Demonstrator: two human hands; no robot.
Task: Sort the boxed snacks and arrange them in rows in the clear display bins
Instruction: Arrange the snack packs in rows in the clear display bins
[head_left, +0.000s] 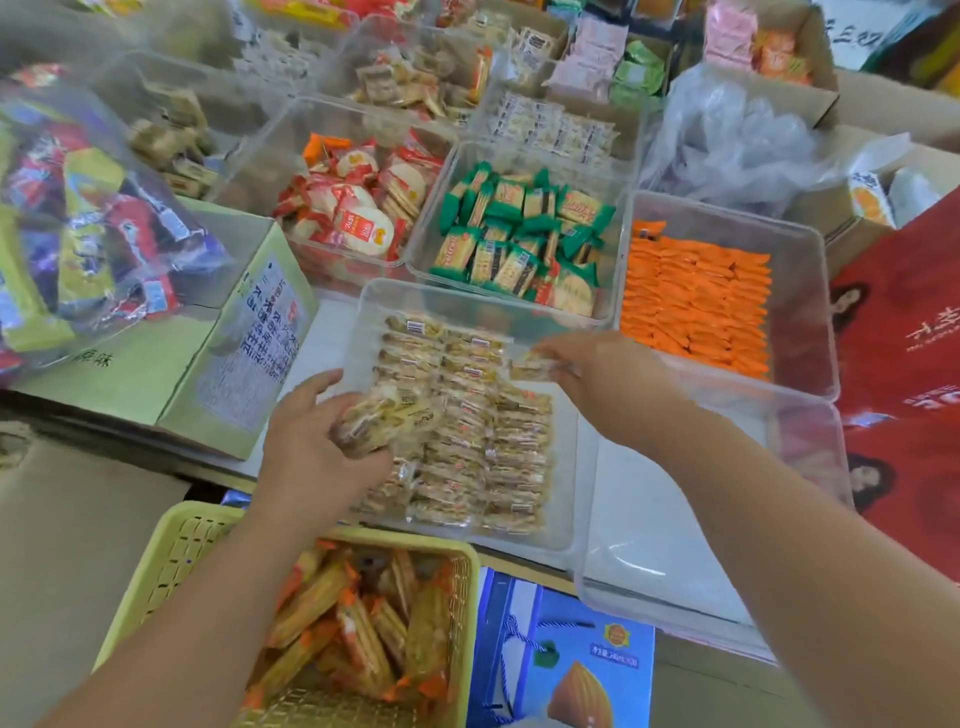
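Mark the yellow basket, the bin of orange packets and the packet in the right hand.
yellow basket (171, 551): head view, perforated left wall.
bin of orange packets (800, 312): head view, bare floor at its right.
packet (527, 365): head view, wrapper end poking out of the right hand (608, 376).

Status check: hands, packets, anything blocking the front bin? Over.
Left hand grips a bundle of beige packets. Right hand pinches one packet over the clear bin, at the right row's unfilled far end. Nothing blocking that gap.

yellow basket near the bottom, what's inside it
Loosely piled long cracker packs with orange wrapper ends. The left arm crosses over the basket's left side, hiding whatever lies beneath it there.
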